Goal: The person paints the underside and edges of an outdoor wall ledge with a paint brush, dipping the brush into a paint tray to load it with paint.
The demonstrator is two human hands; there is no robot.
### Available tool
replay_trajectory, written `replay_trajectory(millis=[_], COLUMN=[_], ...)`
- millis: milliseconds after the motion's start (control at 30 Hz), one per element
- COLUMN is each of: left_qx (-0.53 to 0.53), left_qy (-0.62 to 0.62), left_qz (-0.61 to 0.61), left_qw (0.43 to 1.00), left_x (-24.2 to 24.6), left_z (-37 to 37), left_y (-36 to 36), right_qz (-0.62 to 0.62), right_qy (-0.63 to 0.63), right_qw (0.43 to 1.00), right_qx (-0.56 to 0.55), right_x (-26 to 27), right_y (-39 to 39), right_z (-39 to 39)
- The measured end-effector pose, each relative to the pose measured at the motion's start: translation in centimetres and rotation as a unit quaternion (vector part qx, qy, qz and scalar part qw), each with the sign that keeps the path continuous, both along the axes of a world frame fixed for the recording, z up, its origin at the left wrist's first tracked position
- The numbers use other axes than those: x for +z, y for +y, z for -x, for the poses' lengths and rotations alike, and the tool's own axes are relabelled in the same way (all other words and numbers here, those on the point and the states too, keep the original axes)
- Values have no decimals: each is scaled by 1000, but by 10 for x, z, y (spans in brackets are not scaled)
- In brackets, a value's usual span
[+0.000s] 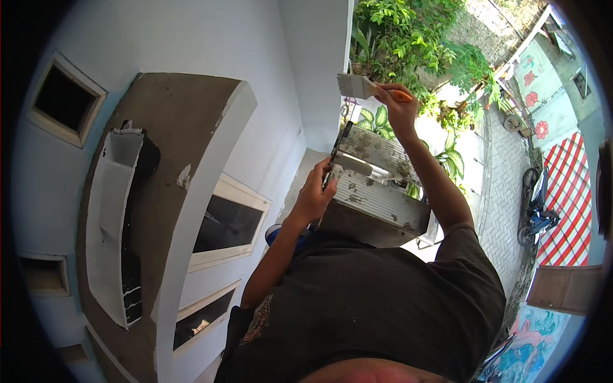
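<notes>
My right hand (400, 103) is raised and holds a flat paintbrush (354, 86) by its orange-tipped handle, bristles pointing left. The bristles look pale grey and stand apart in clumps. Lower and to the left, my left hand (316, 191) grips a thin dark rail (341, 143). Beside that rail are ribbed pale panels (378, 196), blotched with worn or splashed patches; they look like wide steps. A flat grey piece (353, 165) lies between the panels, and I cannot tell what it is. A blue rounded container (273, 233) is partly hidden behind my left forearm.
On the left, a brown ledge (191, 110) with a pale edge carries a long white trough-shaped box (112, 191) with a black side. Windows (230, 222) sit in the white wall. Leafy plants (407, 38), a paved lane (503, 158) and a parked motorcycle (539, 215) are to the right.
</notes>
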State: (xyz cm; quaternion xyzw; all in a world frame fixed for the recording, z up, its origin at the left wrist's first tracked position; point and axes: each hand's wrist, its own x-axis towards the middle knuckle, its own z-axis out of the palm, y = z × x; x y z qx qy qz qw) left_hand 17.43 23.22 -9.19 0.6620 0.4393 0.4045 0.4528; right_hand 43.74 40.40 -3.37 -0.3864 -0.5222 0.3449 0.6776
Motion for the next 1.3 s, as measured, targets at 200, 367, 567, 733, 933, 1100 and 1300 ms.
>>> replay_trajectory(millis=[200, 367, 567, 733, 933, 1100, 1300], left_qx=[12, 42, 62, 62, 66, 61, 80], left_qy=[43, 129, 185, 183, 165, 168, 185], left_qz=[8, -17, 1, 15, 6, 21, 27], left_qw=[999, 991, 981, 981, 984, 984, 979], left_x=[17, 24, 24, 24, 19, 21, 28], left_z=[-1, -6, -8, -9, -12, -12, -13], left_y=[-4, -9, -13, -15, -17, -19, -24], right_qz=[-68, -55, 1, 12, -21, -41, -165], right_qy=[-200, -196, -109, 60, 83, 105, 13], right_qw=[970, 973, 992, 998, 993, 961, 898], right_qx=[-122, -104, -56, 2, 87, 251, 408], right_x=[-19, -28, -35, -15, 83, 202, 309], right_y=[14, 15, 19, 17, 20, 12, -35], right_z=[-5, 2, 3, -1, 38, 106, 230])
